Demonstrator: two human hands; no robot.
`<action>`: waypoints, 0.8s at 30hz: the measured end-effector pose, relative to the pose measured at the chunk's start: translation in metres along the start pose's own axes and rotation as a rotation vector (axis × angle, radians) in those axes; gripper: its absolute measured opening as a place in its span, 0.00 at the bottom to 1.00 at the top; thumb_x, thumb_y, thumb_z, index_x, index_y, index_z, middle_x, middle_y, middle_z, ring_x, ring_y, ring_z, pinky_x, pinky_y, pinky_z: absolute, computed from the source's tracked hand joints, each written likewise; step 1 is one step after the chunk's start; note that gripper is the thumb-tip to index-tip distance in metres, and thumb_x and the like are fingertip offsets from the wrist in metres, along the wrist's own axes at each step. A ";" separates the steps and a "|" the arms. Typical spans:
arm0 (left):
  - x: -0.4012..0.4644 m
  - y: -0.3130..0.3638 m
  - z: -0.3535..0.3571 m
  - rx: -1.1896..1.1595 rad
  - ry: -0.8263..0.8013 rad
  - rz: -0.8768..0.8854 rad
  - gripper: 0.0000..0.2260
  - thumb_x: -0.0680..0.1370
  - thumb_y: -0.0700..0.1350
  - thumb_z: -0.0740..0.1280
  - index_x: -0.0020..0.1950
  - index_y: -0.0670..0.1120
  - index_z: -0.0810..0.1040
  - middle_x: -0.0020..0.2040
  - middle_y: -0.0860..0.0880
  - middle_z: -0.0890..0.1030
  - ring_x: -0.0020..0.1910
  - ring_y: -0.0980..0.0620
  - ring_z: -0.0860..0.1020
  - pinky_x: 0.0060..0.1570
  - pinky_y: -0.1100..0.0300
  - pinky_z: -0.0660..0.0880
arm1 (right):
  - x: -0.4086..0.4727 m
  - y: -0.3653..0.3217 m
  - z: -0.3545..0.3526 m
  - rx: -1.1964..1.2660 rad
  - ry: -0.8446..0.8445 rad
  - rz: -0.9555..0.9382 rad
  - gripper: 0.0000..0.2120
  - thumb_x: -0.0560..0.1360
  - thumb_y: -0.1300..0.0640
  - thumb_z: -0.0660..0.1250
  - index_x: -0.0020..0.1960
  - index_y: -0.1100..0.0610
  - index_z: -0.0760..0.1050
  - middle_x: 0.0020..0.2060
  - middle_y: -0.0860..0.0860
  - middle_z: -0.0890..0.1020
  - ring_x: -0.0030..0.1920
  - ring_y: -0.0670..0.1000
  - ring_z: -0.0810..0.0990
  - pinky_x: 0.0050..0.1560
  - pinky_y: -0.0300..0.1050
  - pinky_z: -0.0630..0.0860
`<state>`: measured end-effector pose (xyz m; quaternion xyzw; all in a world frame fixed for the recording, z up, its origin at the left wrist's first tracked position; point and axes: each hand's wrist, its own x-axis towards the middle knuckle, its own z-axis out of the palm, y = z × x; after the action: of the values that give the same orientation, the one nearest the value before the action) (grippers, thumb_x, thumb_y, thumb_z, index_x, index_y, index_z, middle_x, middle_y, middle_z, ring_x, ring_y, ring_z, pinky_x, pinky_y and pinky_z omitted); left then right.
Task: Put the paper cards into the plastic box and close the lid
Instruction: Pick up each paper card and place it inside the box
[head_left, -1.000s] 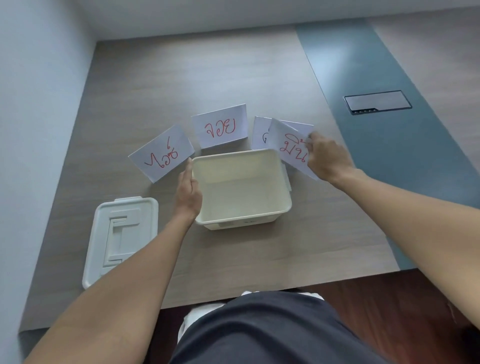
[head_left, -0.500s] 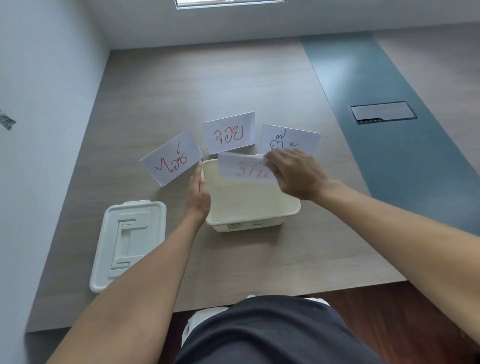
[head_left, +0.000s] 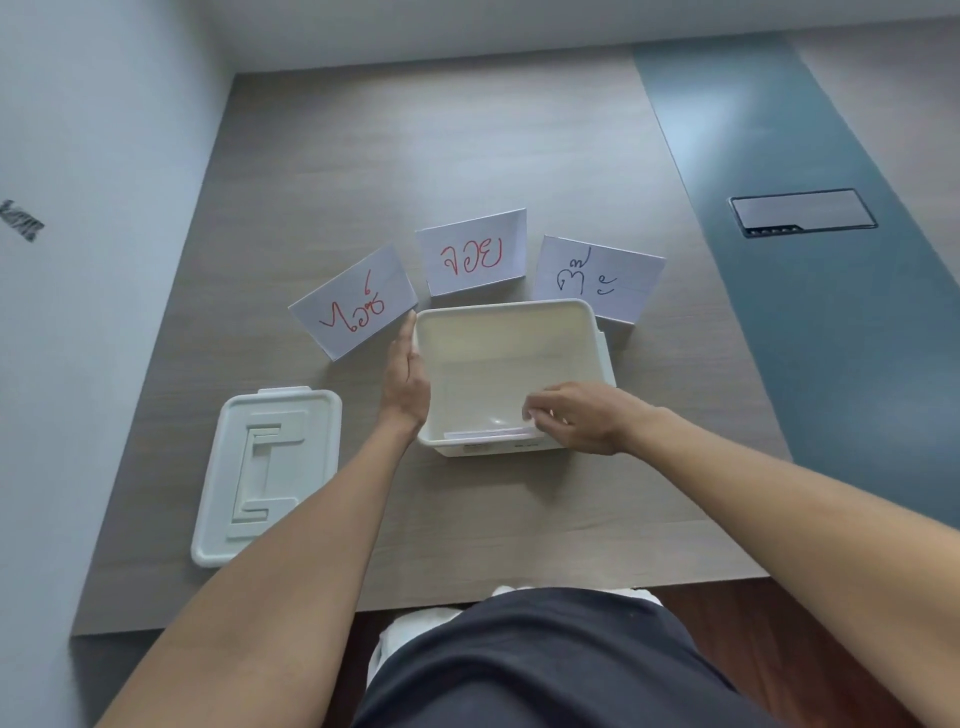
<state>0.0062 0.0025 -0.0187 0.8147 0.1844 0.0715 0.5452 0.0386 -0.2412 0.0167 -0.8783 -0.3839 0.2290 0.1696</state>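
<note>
A cream plastic box (head_left: 519, 322) stands open on the wooden table. My left hand (head_left: 408, 376) lies flat against its left wall. Over the box's near right corner, my right hand (head_left: 576, 415) pinches a white paper card (head_left: 488, 432) that lies low inside, along the near wall. Three more white cards stand behind the box: a left card (head_left: 356, 306) and a middle card (head_left: 472, 252) with red writing, and a right card (head_left: 597, 278) with blue writing. The white lid (head_left: 270, 467) lies flat to the left of the box.
A pale wall runs along the table's left side. A blue strip (head_left: 810, 291) crosses the table on the right, with a dark recessed panel (head_left: 802, 212) set in it. The table's near edge (head_left: 467, 605) is just ahead of my lap.
My right hand carried a red-lettered card from behind the box's right side, over the box, and down inside to the near wall. My left hand stayed on the box.
</note>
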 end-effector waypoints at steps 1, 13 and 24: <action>0.000 0.000 0.000 0.008 0.000 0.000 0.22 0.84 0.41 0.47 0.78 0.49 0.60 0.78 0.54 0.61 0.71 0.67 0.56 0.69 0.72 0.51 | 0.004 0.001 -0.005 0.009 0.062 0.000 0.12 0.79 0.51 0.55 0.51 0.54 0.76 0.47 0.50 0.82 0.43 0.54 0.78 0.45 0.51 0.76; 0.000 0.005 0.000 0.047 -0.002 -0.032 0.21 0.84 0.41 0.48 0.78 0.49 0.60 0.77 0.56 0.61 0.69 0.71 0.56 0.71 0.68 0.51 | 0.081 0.118 -0.093 -0.045 0.672 0.449 0.15 0.78 0.56 0.60 0.60 0.60 0.78 0.58 0.60 0.77 0.60 0.62 0.74 0.58 0.53 0.69; 0.001 0.004 0.001 0.054 0.003 -0.034 0.22 0.84 0.40 0.48 0.78 0.49 0.60 0.78 0.56 0.60 0.70 0.71 0.55 0.71 0.68 0.51 | 0.095 0.154 -0.100 -0.024 0.202 0.622 0.12 0.81 0.58 0.56 0.61 0.59 0.72 0.59 0.63 0.77 0.58 0.64 0.76 0.51 0.52 0.69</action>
<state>0.0078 0.0010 -0.0156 0.8256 0.2008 0.0585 0.5240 0.2407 -0.2820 0.0019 -0.9737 -0.0811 0.1772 0.1184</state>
